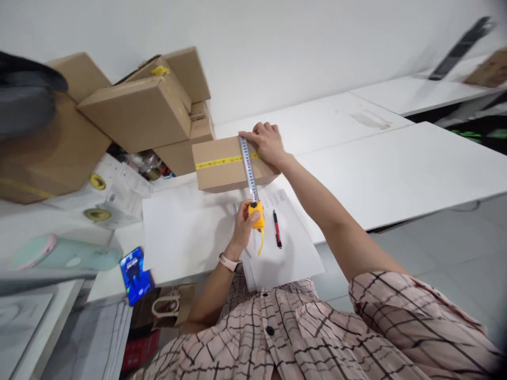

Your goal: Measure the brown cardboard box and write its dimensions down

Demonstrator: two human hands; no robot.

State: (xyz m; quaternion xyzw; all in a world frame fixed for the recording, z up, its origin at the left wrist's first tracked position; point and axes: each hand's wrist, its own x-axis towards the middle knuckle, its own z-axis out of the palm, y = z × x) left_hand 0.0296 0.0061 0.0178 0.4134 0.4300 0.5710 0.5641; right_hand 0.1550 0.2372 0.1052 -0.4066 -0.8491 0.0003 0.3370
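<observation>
I sit at a white table (415, 158), looking down at my two bare hands and a closed cardboard box (216, 174) lying straight ahead of me, with a yellow strip of packing tape (216, 163) running along its top. My left hand (241, 228), nearer my body, is closed around the yellow case of a tape measure (257, 216), thumb laid over its side, while a short yellow strap (261, 244) dangles from the case. The silver blade (248, 169) reaches away from me, crosses the near edge of the box and the yellow strip, and ends at the far edge. There my right hand (269, 142) rests on the box, one digit stretched to the tip of the blade and the other fingers bent close together; I cannot tell whether that digit pinches the metal or only presses it. (The numbers on the blade are too small to read.) Beneath the tape measure lie white papers (293, 258), overhanging the table's near edge, and a black and red pen (277, 229) rests on them, just to the right of the case. A pink band (228, 262) circles my left wrist. Farther left, a lit phone (135, 274) lies near a pale green bottle (79, 254), and larger brown cartons (134, 113) are stacked behind, against the wall.
</observation>
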